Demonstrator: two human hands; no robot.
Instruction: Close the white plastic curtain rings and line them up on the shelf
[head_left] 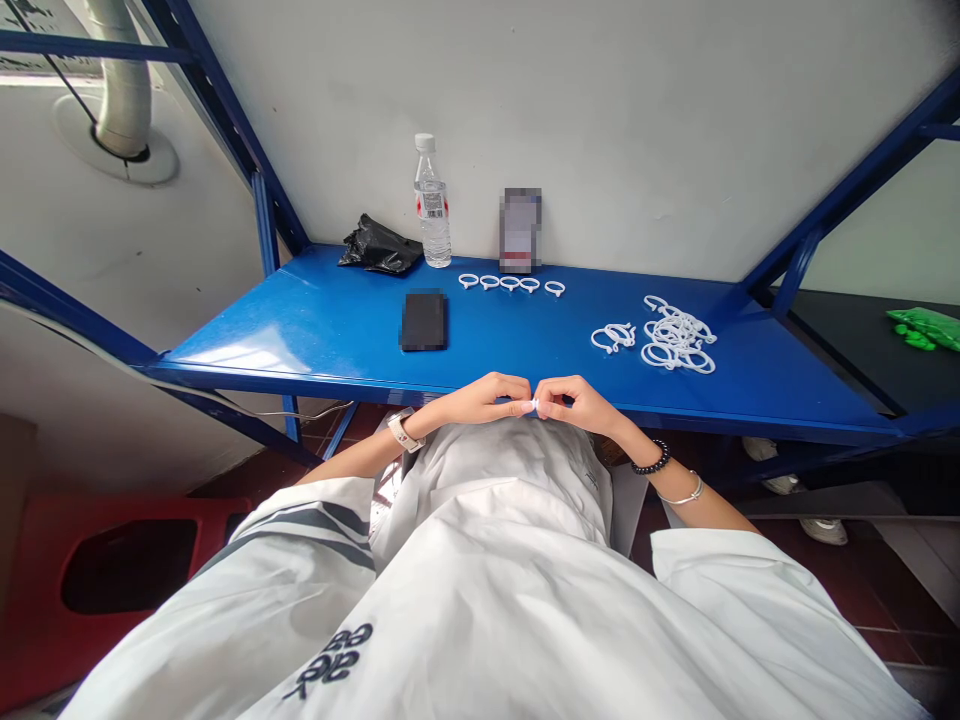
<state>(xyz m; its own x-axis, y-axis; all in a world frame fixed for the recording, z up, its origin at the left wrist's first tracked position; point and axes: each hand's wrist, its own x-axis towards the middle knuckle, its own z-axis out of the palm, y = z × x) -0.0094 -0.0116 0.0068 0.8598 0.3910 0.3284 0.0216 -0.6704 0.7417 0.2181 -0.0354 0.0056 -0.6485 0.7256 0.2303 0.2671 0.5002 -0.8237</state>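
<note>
My left hand (491, 399) and my right hand (576, 402) meet at the table's front edge, above my lap. Both are closed, pinching a white plastic ring (535, 404) between their fingertips; only a small part of it shows, and the fingers hide the rest. Beyond my hands, several white rings with small eyelets (510, 284) lie in a row near the wall. On the right side of the table is a tangled pile of white rings (679, 340). A smaller cluster of white rings (615, 338) lies just left of that pile.
The blue table (345, 340) stands against a grey wall. Along its back are a crumpled black plastic bag (381, 245), a water bottle (433, 215) and an upright blurred phone (520, 230). Nearer lies a dark flat object (424, 321). A red stool (45, 560) is at lower left.
</note>
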